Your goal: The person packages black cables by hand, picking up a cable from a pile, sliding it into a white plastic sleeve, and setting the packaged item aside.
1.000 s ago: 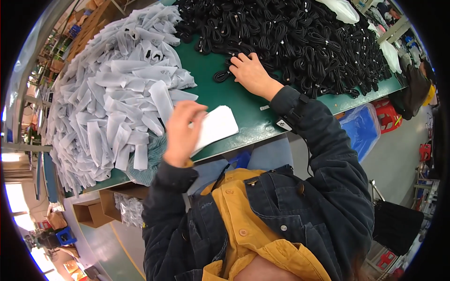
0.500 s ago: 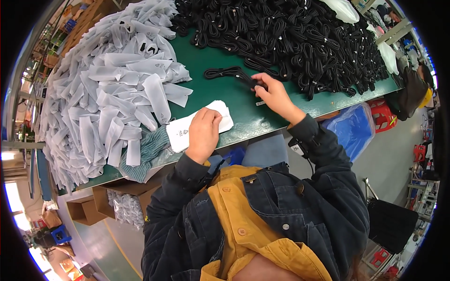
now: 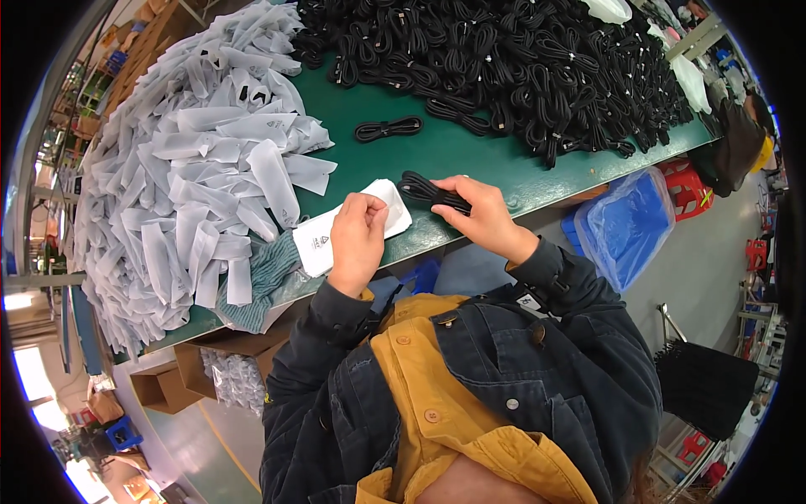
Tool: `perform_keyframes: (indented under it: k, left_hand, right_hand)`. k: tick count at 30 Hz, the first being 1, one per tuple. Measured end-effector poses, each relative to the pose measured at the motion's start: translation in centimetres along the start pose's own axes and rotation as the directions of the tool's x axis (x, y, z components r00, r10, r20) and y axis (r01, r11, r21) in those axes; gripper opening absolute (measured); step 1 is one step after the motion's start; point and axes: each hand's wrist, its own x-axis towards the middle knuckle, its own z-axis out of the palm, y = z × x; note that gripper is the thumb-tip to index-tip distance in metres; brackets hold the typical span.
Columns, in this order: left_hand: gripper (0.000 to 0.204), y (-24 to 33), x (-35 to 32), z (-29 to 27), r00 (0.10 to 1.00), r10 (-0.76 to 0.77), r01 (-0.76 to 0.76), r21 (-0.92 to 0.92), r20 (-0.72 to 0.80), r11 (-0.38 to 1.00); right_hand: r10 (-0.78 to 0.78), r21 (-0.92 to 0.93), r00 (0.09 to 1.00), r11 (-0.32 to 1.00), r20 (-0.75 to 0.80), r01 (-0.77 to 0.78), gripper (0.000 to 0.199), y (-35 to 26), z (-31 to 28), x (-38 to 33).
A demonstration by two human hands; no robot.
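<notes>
A stack of flat white plastic bags (image 3: pixel 316 243) lies at the table's near edge. My left hand (image 3: pixel 358 244) rests over it, thumb and fingers pinched together at the top bag's edge. Between the thumb and fingers of my right hand (image 3: pixel 485 217) is a coiled black cable (image 3: pixel 420 188). Its far end reaches the right end of the bag stack. Another coiled cable (image 3: pixel 388 128) lies alone on the green tabletop (image 3: pixel 336 97) beyond the stack.
Filled whitish bags (image 3: pixel 185 168) are heaped across the left side. A large pile of coiled black cables (image 3: pixel 504 67) covers the far right. A teal knitted cloth (image 3: pixel 260 281) lies beside the stack. Below the table's right edge stands a lined blue bin (image 3: pixel 625 223); cardboard boxes (image 3: pixel 164 386) sit below left.
My right hand has brought one cable nearer, to the bag stack's right end. A second cable that lay beside it stays on the table. My left hand keeps near the same spot.
</notes>
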Motion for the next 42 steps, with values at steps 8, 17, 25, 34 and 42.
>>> perform_keyframes:
  k: [8,17,25,34,42]
  left_hand:
    - [0.009,-0.3,0.0,-0.7,0.998,-0.051,0.055,-0.155,0.03,0.986]
    - [0.011,1.9,0.2,-1.4,0.903,0.425,-0.43,0.108,0.067,0.896]
    - [0.013,2.5,1.5,-2.6,0.97,0.239,-0.232,-0.136,0.035,0.963]
    - [0.009,3.4,2.6,-5.0,0.991,0.128,-0.107,-0.3,0.05,0.948]
    - [0.014,3.0,4.3,-7.8,0.992,0.02,0.072,-0.686,0.126,0.724]
  right_hand:
    - [-0.035,-0.233,0.967,0.968,0.253,0.096,0.035,-1.5,-1.3,0.4]
    - [0.178,0.219,0.951,0.947,0.252,-0.235,0.019,-0.8,0.1,1.7]
    - [-0.395,-0.268,0.909,0.869,0.134,0.417,0.024,-2.0,0.7,4.4]
    - [-0.561,-0.158,0.822,0.807,0.099,0.569,0.024,-3.2,0.4,7.3]
    - [-0.343,0.147,0.931,0.922,-0.124,0.359,0.028,-5.2,1.7,8.6]
